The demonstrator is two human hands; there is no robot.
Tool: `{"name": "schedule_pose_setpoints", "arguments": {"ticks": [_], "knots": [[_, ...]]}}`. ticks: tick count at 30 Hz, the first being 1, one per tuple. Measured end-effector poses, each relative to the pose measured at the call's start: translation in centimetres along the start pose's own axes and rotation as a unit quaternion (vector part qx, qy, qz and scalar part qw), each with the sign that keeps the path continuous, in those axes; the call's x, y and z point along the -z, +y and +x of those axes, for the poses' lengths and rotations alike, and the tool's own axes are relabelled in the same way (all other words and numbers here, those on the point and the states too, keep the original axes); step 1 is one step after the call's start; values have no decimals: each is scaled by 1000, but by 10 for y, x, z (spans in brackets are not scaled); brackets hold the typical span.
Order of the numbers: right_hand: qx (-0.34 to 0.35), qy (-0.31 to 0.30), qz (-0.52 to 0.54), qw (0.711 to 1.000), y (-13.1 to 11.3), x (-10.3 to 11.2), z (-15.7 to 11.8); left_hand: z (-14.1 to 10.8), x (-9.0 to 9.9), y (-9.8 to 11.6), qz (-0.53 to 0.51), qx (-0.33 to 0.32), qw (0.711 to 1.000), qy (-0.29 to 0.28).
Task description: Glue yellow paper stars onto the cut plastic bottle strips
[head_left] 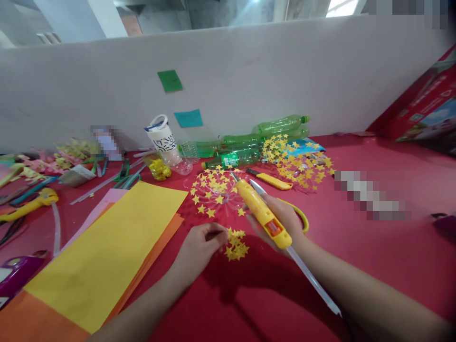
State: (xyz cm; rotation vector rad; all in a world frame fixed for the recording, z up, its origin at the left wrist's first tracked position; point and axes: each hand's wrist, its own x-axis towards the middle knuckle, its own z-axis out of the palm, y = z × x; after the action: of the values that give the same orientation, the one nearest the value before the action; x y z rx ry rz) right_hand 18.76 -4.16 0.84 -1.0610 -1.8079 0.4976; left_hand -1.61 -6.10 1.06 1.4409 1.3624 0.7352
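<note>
My right hand (281, 216) is wrapped round a yellow hot glue gun (261, 209), its nozzle pointing up and to the left. A clear glue stick (315, 280) sticks out of the gun's rear. My left hand (203, 247) has thumb and fingers pinched together at the edge of a small heap of yellow paper stars (237, 249); whatever lies between the fingertips is too small to make out. Just beyond the nozzle lies a clear plastic piece with strips fanned out, stars on their ends (211, 213). Scissors (257, 186) lie partly hidden behind my right hand.
Yellow paper sheets (117, 256) over orange ones lie at left. Behind are green bottles (281, 126), a white cup (162, 137), a yellow cutter knife (274, 180) and another star-covered piece (306, 171). A second glue gun (32, 204) rests far left. A white partition (228, 80) bounds the table.
</note>
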Motion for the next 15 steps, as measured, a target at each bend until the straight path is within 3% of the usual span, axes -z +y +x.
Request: {"name": "schedule_pose_setpoints", "arguments": {"ticks": [2,5,10,15], "knots": [[20,-38,3,999,-3,-4,-2,2,-5,6,-109,38,993,-14],[13,-90,24,996,-11,-7,-4,4,-14,15,-183,40,982,-13],[-25,-72,50,996,-18,-8,-3,7,-19,25,-164,20,986,1],[-42,-53,31,997,-16,-11,-4,9,-16,18,-132,-23,991,18]]}}
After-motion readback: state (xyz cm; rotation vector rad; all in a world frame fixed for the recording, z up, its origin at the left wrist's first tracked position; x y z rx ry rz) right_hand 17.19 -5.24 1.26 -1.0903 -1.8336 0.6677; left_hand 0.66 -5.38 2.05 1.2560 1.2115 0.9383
